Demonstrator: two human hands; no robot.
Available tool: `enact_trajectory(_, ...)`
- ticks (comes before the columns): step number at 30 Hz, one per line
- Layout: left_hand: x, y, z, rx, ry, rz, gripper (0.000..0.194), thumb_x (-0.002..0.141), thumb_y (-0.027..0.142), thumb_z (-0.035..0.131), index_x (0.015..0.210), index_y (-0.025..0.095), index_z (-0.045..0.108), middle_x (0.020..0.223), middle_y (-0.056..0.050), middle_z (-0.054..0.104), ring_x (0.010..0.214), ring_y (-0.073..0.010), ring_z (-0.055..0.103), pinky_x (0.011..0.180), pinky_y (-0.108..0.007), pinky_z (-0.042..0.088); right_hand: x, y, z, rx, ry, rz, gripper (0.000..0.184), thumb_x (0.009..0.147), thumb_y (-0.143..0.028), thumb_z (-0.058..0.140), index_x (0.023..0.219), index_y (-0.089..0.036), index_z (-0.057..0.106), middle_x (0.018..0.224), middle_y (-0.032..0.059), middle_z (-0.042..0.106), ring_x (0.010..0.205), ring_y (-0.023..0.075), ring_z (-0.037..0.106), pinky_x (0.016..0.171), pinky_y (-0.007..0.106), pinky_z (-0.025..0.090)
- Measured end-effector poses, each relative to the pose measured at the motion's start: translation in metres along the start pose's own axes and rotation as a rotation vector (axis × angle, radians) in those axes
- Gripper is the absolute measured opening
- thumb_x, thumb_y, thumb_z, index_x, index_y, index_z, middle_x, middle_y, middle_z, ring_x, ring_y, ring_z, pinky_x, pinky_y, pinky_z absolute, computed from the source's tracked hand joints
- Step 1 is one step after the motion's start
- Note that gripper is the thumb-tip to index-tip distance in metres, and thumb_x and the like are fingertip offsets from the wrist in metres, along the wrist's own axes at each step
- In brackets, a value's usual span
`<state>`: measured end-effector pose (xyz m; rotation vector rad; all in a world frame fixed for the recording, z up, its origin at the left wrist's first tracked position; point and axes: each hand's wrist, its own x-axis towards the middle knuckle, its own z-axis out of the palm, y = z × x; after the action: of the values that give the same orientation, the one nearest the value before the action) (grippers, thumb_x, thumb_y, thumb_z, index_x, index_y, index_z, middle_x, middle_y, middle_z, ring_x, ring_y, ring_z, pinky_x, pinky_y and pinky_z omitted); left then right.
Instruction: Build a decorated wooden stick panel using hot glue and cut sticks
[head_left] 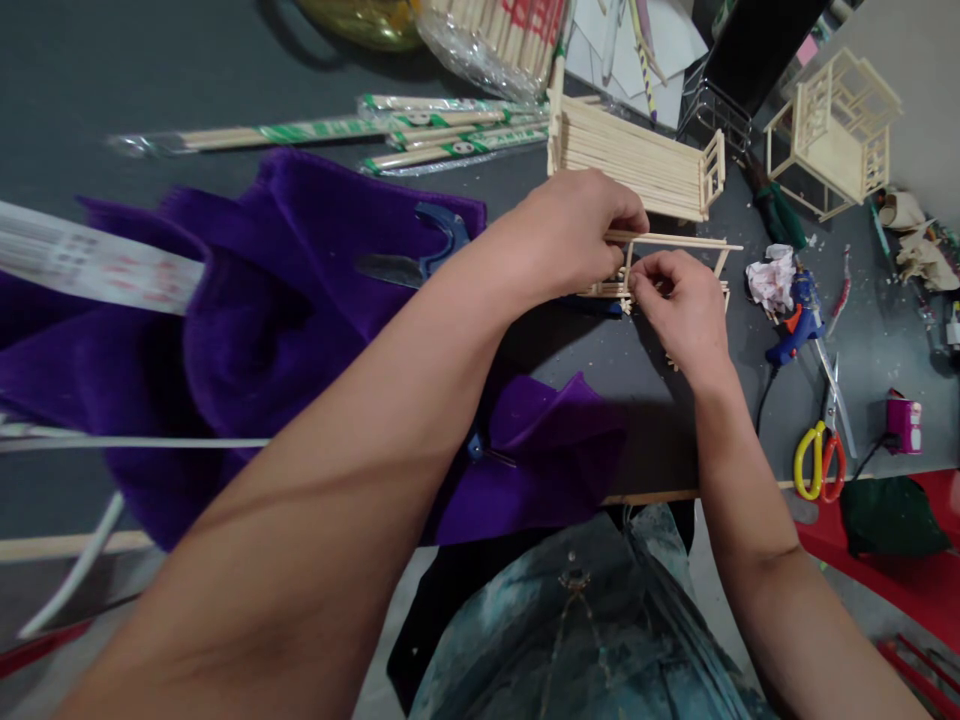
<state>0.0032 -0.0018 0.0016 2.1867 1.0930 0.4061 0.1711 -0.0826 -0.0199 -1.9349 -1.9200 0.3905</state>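
Observation:
My left hand (574, 235) is closed around the top of a small wooden stick frame (679, 243) standing on the dark table. My right hand (679, 305) pinches the lower part of the same frame, fingers curled against its thin sticks. Both hands meet at the frame's left side and hide much of it. Just behind the hands stands a wooden stick bench (637, 160).
A purple cloth (285, 320) lies at the left with a blue tool (442, 245) on it. Wrapped chopsticks (360, 130) lie behind. A blue glue gun (795, 325), scissors (821, 455), crumpled paper (769, 280) and a small stick house (836, 130) are at the right.

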Motion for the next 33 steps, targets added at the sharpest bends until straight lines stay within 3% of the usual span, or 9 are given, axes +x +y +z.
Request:
enact_trajectory(3,0.002,-0.009,0.004,-0.081,0.043,0.061,0.042,0.08,0.021,0.06,0.115,0.027,0.083,0.113,-0.006,0.084,0.112,-0.0307,0.073,0.093,-0.039,0.055,0.0,0.001,0.001,0.004,0.005,-0.011,0.016,0.099,-0.022,0.057,0.094,-0.023,0.073,0.096,0.0046,0.072,0.09,0.0213,0.062,0.083,0.036,0.047)
enact_trajectory(9,0.001,-0.004,0.002,-0.033,0.017,0.008,0.046,0.078,0.016,0.058,0.118,0.018,0.082,0.116,-0.012,0.082,0.111,-0.0326,0.074,0.096,-0.041,0.054,0.0,0.001,0.001,-0.01,-0.002,-0.008,0.016,0.099,-0.022,0.057,0.094,-0.023,0.072,0.094,0.0044,0.071,0.09,0.0214,0.063,0.082,0.036,0.048)
enact_trajectory(19,0.004,-0.02,0.01,-0.146,0.049,0.08,0.039,0.078,0.023,0.06,0.11,0.022,0.082,0.105,-0.007,0.081,0.106,-0.03,0.073,0.093,-0.039,0.055,0.0,0.001,0.001,0.0,0.003,-0.006,0.015,0.099,-0.021,0.057,0.092,-0.023,0.071,0.093,0.004,0.07,0.089,0.021,0.062,0.082,0.037,0.049)
enact_trajectory(23,0.004,-0.014,0.007,-0.132,0.043,0.067,0.039,0.078,0.022,0.061,0.111,0.023,0.082,0.104,-0.006,0.082,0.105,-0.0298,0.073,0.092,-0.039,0.055,0.0,0.001,0.002,-0.003,0.001,-0.004,0.016,0.098,-0.021,0.057,0.091,-0.024,0.071,0.093,0.0041,0.07,0.089,0.0213,0.062,0.083,0.037,0.049)
enact_trajectory(28,0.001,0.0,0.001,-0.039,0.002,0.006,0.045,0.081,0.014,0.056,0.117,0.013,0.082,0.112,-0.015,0.082,0.107,-0.0326,0.075,0.094,-0.043,0.054,0.0,0.001,0.002,-0.002,-0.005,-0.001,0.016,0.098,-0.02,0.057,0.091,-0.024,0.071,0.094,0.0041,0.07,0.09,0.0216,0.062,0.085,0.037,0.049)
enact_trajectory(33,0.001,0.002,-0.001,-0.004,-0.008,0.009,0.048,0.081,0.015,0.054,0.119,0.016,0.082,0.115,-0.014,0.082,0.11,-0.0335,0.075,0.094,-0.043,0.054,0.0,0.001,0.001,0.018,-0.004,-0.002,0.015,0.098,-0.021,0.058,0.092,-0.024,0.072,0.093,0.004,0.07,0.091,0.0215,0.061,0.086,0.037,0.049)
